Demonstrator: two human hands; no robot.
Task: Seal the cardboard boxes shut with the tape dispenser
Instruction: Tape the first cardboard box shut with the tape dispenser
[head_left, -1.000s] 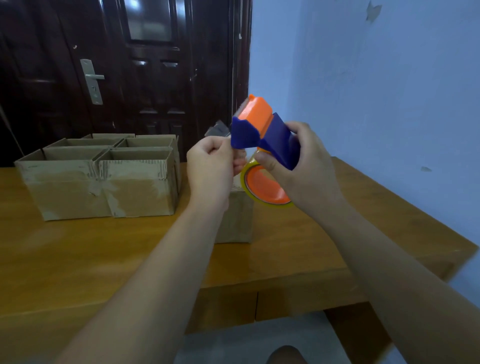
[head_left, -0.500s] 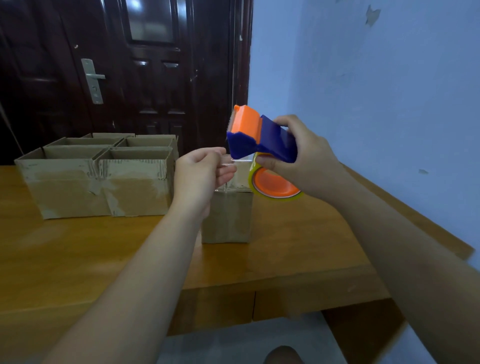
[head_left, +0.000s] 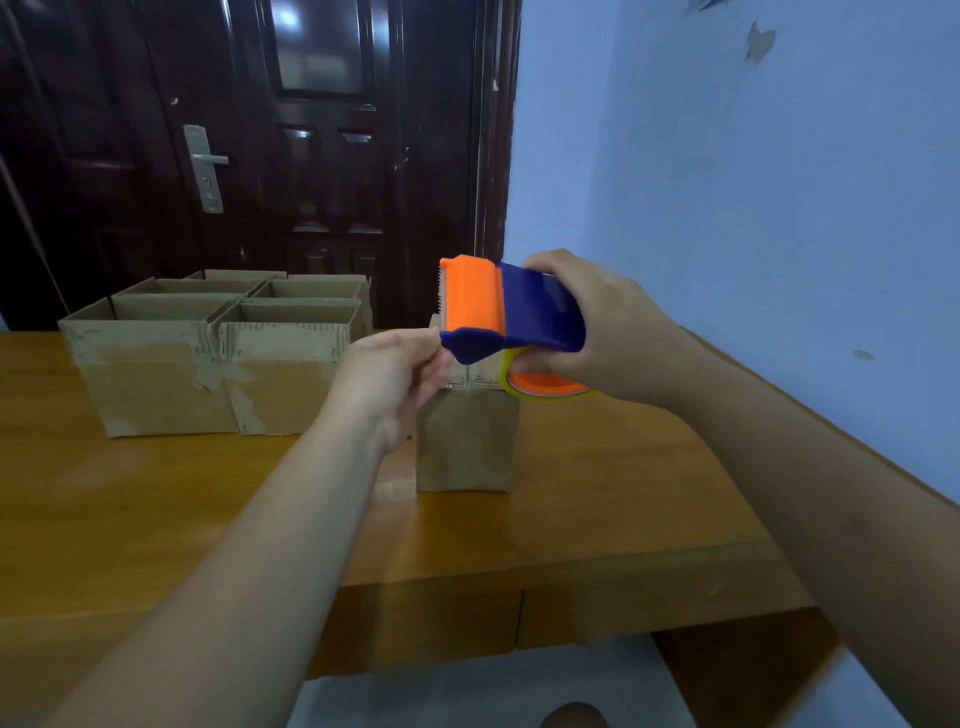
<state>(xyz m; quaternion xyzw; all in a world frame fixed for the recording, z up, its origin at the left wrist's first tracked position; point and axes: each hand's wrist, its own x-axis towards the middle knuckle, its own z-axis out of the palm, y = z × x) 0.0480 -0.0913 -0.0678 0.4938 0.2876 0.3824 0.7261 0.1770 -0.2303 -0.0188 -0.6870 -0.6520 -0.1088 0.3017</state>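
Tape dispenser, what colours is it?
The tape dispenser is orange at its toothed front, dark blue behind. Head view shows it best.

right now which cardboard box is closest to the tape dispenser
The small closed box standing alone, just beneath the tape dispenser; the open boxes sit grouped together further left.
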